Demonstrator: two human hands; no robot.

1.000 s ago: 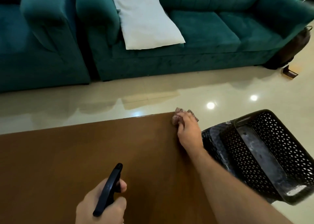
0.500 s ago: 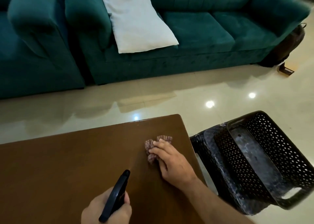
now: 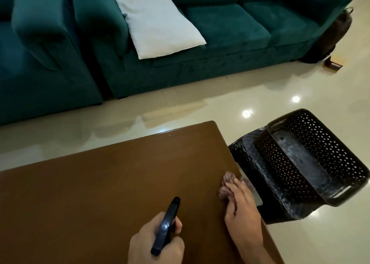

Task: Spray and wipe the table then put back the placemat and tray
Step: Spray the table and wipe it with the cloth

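The brown wooden table (image 3: 112,175) fills the lower left of the view. My right hand (image 3: 243,209) presses a small pinkish-brown cloth (image 3: 227,183) flat against the tabletop at its right edge, fingers stretched over it. My left hand (image 3: 156,243) grips the black head of a spray bottle (image 3: 166,223) near the bottom centre, above the table; the bottle's body is hidden under the hand. A black perforated tray (image 3: 320,153) rests tilted on a dark stool just right of the table. No placemat is in sight.
A green velvet sofa (image 3: 230,23) with a white cushion (image 3: 158,21) runs along the back, and a matching armchair (image 3: 40,49) stands at the left. Glossy cream floor tiles (image 3: 300,87) lie between them and the table. A dark bag (image 3: 336,35) leans at the sofa's right end.
My right hand has swept the cloth from the table's far right corner back toward me along the right edge. The left hand keeps its hold on the sprayer.
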